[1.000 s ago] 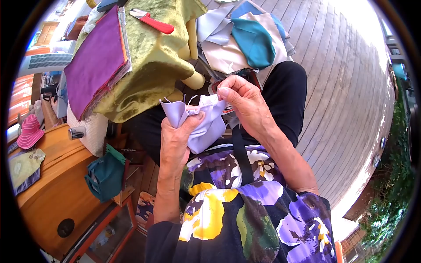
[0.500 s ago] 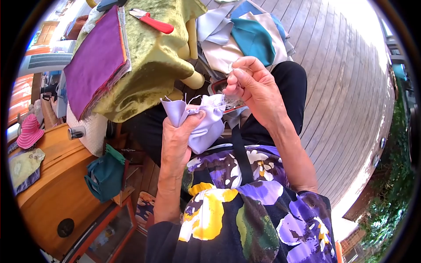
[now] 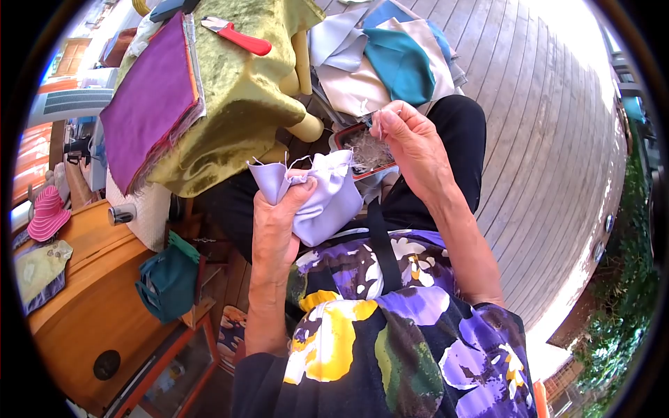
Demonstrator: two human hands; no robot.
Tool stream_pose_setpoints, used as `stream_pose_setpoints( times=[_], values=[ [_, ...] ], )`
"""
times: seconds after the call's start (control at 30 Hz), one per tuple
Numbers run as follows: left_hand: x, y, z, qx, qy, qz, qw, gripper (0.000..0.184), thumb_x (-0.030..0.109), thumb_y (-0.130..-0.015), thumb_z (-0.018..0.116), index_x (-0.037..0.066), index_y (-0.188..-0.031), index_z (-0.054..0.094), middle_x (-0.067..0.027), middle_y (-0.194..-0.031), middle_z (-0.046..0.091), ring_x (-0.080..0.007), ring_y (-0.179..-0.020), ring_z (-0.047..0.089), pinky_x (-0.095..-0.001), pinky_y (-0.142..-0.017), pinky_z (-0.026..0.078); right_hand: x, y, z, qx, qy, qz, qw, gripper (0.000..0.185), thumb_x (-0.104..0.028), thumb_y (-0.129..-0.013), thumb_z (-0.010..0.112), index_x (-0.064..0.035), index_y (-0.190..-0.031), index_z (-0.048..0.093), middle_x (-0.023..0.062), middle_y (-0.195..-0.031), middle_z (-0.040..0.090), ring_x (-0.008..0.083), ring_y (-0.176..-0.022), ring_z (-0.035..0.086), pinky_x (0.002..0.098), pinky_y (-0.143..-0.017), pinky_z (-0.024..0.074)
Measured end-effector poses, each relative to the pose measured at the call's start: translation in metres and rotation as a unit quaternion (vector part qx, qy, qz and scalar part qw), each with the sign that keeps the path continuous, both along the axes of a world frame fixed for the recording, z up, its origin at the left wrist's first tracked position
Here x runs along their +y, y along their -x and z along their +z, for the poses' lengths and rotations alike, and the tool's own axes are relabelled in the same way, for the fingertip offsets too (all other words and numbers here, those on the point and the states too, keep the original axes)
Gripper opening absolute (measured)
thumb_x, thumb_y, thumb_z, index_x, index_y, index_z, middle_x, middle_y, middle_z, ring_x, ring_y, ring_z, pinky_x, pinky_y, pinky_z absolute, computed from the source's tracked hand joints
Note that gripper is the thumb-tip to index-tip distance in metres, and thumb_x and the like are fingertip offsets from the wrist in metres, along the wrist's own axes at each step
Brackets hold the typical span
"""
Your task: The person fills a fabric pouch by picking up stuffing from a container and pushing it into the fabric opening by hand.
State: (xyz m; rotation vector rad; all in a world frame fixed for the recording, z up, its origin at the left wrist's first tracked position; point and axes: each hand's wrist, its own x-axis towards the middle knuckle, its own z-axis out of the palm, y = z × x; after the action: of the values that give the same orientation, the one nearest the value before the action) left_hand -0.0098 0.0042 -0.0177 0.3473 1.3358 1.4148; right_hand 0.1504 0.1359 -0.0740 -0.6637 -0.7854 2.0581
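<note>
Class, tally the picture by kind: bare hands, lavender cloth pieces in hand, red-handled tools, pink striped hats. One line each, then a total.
Left hand and right hand: 2
Held lavender cloth: 1
Red-handled tool: 1
Pink striped hat: 1
Total: 5

A gap parts the lilac cloth point(image 3: 329, 198) from the right hand point(image 3: 418, 146), over the tray point(image 3: 375, 171); a knee point(image 3: 461, 136) blocks the right
</note>
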Motion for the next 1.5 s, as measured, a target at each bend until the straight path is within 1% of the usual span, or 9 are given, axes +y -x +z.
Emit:
stream_pose_setpoints(
  times=[0.17,0.43,0.57,0.63,0.77,0.8,1.23,1.33,1.5],
  values=[
    [0.003,-0.003,0.0,-0.015,0.005,-0.016,1.0,0.013,0.008,-0.085,0.067,0.001,-0.096,0.066,-0.0038,-0.089,0.066,-0.0093,-0.08,0.062,-0.0233,-0.073,0.049,-0.018,0.007,0.023,-0.099,-0.06,0.182,0.977,0.027,-0.029,-0.089,0.065,-0.0039,-0.099,0.063,-0.0015,-0.09,0.062,0.0059,-0.089,0.054,0.0229,-0.084,0.0421],
    [-0.002,0.001,0.0,-0.002,-0.002,0.027,1.0,0.012,0.009,-0.085,0.066,0.002,-0.095,0.066,-0.0038,-0.089,0.066,-0.0105,-0.081,0.063,-0.0244,-0.075,0.049,-0.007,0.007,-0.001,0.017,0.034,-0.004,0.999,0.012,-0.017,-0.091,0.062,-0.0054,-0.091,0.061,-0.0003,-0.086,0.062,0.0058,-0.081,0.054,0.022,-0.076,0.0446],
    [-0.001,0.004,-0.002,-0.022,-0.004,0.02,1.0,0.012,0.008,-0.085,0.066,0.002,-0.096,0.065,-0.0039,-0.09,0.065,-0.0108,-0.081,0.062,-0.0254,-0.075,0.05,-0.02,0.004,0.025,-0.072,-0.083,0.163,0.98,0.018,-0.013,-0.09,0.063,-0.0005,-0.102,0.061,0.0019,-0.096,0.061,0.0099,-0.092,0.056,0.0262,-0.086,0.0447],
    [0.0,0.003,-0.003,-0.028,-0.003,0.021,0.999,0.012,0.008,-0.086,0.066,0.002,-0.096,0.065,-0.0039,-0.09,0.065,-0.0109,-0.082,0.062,-0.0256,-0.076,0.049,-0.021,0.005,0.012,-0.169,-0.199,0.208,0.943,0.016,-0.012,-0.085,0.069,-0.0023,-0.097,0.064,0.0011,-0.092,0.063,0.0064,-0.087,0.055,0.0223,-0.078,0.0455],
    [-0.002,0.008,-0.004,0.011,-0.027,0.078,0.996,0.011,0.008,-0.086,0.066,0.003,-0.096,0.064,-0.0032,-0.091,0.064,-0.0113,-0.083,0.061,-0.0265,-0.077,0.049,-0.024,0.001,0.009,-0.112,-0.03,0.131,0.985,0.016,-0.017,-0.087,0.069,-0.0025,-0.089,0.064,-0.0021,-0.079,0.06,0.0045,-0.078,0.053,0.0214,-0.074,0.0434],
    [-0.001,0.007,-0.004,0.0,-0.03,0.091,0.995,0.012,0.008,-0.086,0.066,0.003,-0.097,0.063,-0.0027,-0.091,0.062,-0.0117,-0.085,0.06,-0.0273,-0.079,0.048,-0.028,0.004,0.004,-0.123,-0.078,0.113,0.983,0.017,-0.021,-0.091,0.063,-0.0047,-0.087,0.065,-0.0055,-0.076,0.059,0.0012,-0.073,0.05,0.0189,-0.065,0.0405],
    [-0.001,0.008,-0.003,-0.012,-0.023,0.027,0.999,0.017,0.008,-0.085,0.065,0.005,-0.101,0.061,-0.0035,-0.094,0.063,-0.0132,-0.087,0.061,-0.0287,-0.082,0.049,-0.022,0.01,0.021,-0.218,-0.255,0.124,0.934,0.018,-0.019,-0.092,0.062,-0.0014,-0.095,0.065,0.0001,-0.083,0.062,0.0065,-0.081,0.055,0.0228,-0.074,0.0437],
    [0.0,0.005,0.0,-0.006,-0.018,0.052,0.998,0.012,0.008,-0.085,0.066,0.002,-0.096,0.064,-0.0037,-0.088,0.063,-0.0111,-0.079,0.061,-0.0263,-0.074,0.049,-0.015,0.008,0.007,-0.132,-0.048,0.064,0.988,0.016,-0.021,-0.088,0.065,-0.005,-0.089,0.064,-0.0024,-0.076,0.06,0.0036,-0.067,0.052,0.0203,-0.06,0.0417],
    [0.001,0.005,0.001,-0.005,-0.009,0.047,0.999,0.012,0.008,-0.085,0.066,0.002,-0.095,0.064,-0.0044,-0.088,0.065,-0.0109,-0.079,0.062,-0.0257,-0.072,0.049,-0.012,0.001,0.006,-0.122,-0.039,0.039,0.991,0.016,-0.021,-0.088,0.065,-0.0052,-0.089,0.064,-0.0019,-0.075,0.06,0.0037,-0.066,0.05,0.0199,-0.06,0.0404]
  ],
)
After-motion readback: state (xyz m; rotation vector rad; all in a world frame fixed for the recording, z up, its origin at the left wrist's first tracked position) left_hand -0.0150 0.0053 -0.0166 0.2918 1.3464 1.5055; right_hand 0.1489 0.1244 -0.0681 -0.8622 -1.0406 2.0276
